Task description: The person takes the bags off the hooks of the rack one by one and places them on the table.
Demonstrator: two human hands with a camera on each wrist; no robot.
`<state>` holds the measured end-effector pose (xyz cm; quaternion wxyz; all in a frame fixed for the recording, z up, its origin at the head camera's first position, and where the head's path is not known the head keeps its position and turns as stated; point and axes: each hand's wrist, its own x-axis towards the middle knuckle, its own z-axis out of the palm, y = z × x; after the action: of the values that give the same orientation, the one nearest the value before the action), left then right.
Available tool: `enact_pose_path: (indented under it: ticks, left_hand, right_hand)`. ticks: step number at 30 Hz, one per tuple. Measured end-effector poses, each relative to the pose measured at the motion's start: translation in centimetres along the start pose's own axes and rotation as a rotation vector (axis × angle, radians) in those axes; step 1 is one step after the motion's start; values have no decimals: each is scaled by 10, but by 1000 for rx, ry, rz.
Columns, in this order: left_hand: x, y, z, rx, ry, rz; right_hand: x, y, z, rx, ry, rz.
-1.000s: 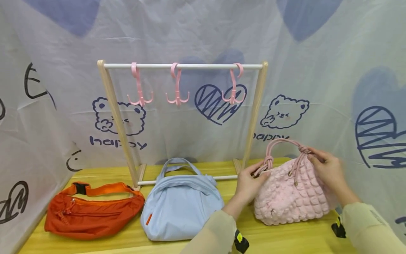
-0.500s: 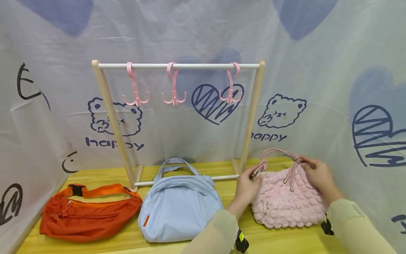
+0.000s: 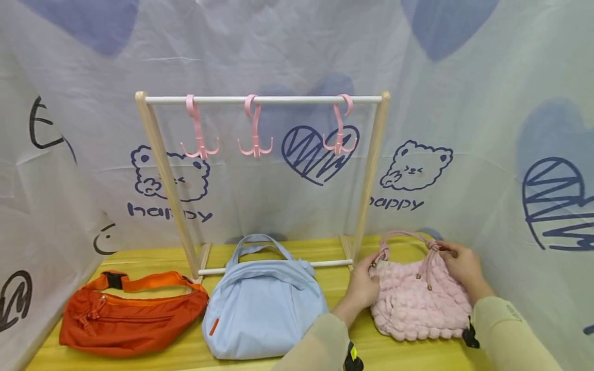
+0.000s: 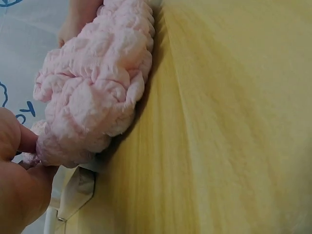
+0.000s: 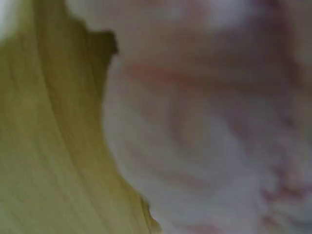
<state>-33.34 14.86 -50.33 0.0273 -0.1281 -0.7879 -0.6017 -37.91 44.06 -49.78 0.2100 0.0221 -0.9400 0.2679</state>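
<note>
A pink quilted handbag (image 3: 419, 306) stands on the yellow wood-grain table at the right, its soft top sagging. Its cord handle (image 3: 406, 234) arches up, with knotted ends dangling in front. My left hand (image 3: 363, 284) pinches the bag's upper left corner by the handle's end; thumb and fingers close on that corner in the left wrist view. At the opposite upper corner, beside the other knot, my right hand (image 3: 465, 269) grips the bag. The right wrist view is filled by blurred pink fabric (image 5: 185, 136), which hides the fingers.
Left of the pink bag stand a light blue handbag (image 3: 264, 314) and an orange-red waist bag (image 3: 130, 319). Behind them rises a rack with a white bar (image 3: 297, 99), from which three pink hooks (image 3: 255, 136) hang. Printed cloth (image 3: 487, 196) encloses the table.
Both hands have lowered the pink handbag and brought it slightly left and nearer. Its handle now sits lower, and its body has slumped. The other bags stay put.
</note>
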Motion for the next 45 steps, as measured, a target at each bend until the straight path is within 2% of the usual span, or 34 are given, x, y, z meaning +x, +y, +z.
enact_pose_path:
  ticks: [4, 8, 12, 20, 23, 28, 34, 40, 43, 45]
  left_hand:
    - [-3, -3, 1, 37, -23, -23]
    - [-6, -5, 0, 59, -37, -32]
    - [-10, -4, -1, 75, -50, -42]
    - [-15, 3, 2, 85, -69, -51]
    - [-16, 3, 2, 86, -54, -47]
    - [-15, 0, 2, 47, -5, -63]
    - [-15, 0, 1, -25, 42, -97]
    - [-17, 9, -4, -112, 55, -172]
    - [-18, 16, -11, -136, 60, -194]
    - [-19, 21, -16, -152, 67, -188]
  right_hand:
    - [-4, 5, 4, -33, -25, 22]
    - [-6, 6, 4, -60, -90, 88]
    - [-8, 8, 4, -83, -137, 111]
    - [-8, 8, 4, -116, -165, 140]
    - [-8, 5, 4, -129, -168, 144]
    - [-6, -1, 4, -130, -178, 167]
    - [-5, -3, -1, -95, -234, 216]
    - [-5, -10, -7, -108, -244, 188]
    - [-4, -21, -10, -88, -272, 234]
    - [-3, -29, -11, -64, -285, 269]
